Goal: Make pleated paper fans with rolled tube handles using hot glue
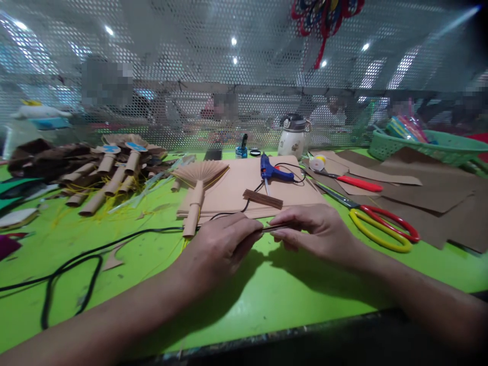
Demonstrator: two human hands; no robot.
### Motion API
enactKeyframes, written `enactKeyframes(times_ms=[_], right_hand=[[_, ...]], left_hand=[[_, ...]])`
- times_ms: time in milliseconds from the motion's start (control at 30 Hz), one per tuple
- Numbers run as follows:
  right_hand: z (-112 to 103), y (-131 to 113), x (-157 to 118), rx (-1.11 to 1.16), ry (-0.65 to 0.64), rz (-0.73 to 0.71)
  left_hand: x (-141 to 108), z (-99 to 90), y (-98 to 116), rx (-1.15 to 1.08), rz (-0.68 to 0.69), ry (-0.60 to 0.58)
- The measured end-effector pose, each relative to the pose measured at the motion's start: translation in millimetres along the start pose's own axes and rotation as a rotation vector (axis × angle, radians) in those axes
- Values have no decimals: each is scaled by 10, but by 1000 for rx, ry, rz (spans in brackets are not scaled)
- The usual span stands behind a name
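Observation:
Between my two hands a thin folded strip of brown paper [271, 229] is pinched, one end in each. My left hand [224, 241] grips its left end and my right hand [314, 231] its right end, above the green table. Just beyond them, a pleated brown strip [263, 199] lies on a stack of tan paper sheets [229, 190]. Behind that strip rests a blue glue gun [280, 172]. A pleated paper fan with a rolled paper handle [196, 201] lies at the stack's left side.
Scissors with red and yellow handles [385, 229], a red-handled tool [360, 183] and brown paper [423, 203] lie right. Rolled paper pieces [114, 178] are heaped left. A black cable [87, 254] crosses the green table [267, 305]. A white bottle [293, 137] and green basket [438, 147] stand behind.

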State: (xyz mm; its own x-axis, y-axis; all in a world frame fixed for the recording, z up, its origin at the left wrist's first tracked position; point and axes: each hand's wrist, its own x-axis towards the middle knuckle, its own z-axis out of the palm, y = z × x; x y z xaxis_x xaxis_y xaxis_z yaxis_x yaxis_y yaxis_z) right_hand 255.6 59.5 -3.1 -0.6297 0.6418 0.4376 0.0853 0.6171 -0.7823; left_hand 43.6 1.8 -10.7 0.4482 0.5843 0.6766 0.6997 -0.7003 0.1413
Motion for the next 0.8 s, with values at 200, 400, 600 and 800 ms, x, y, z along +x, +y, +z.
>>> enactKeyframes(times_ms=[200, 400, 600, 800], right_hand=[[-21, 17, -6, -49, 5, -87], [-31, 22, -31, -48, 10, -53], [-82, 32, -11, 51, -15, 208], [-190, 134, 37, 147, -13, 293]], left_hand=[[-13, 1, 1, -20, -54, -14], [-8, -10, -16, -52, -102, -29], [63, -86, -17, -133, -280, -109], [144, -166, -42, -248, -543, -240]])
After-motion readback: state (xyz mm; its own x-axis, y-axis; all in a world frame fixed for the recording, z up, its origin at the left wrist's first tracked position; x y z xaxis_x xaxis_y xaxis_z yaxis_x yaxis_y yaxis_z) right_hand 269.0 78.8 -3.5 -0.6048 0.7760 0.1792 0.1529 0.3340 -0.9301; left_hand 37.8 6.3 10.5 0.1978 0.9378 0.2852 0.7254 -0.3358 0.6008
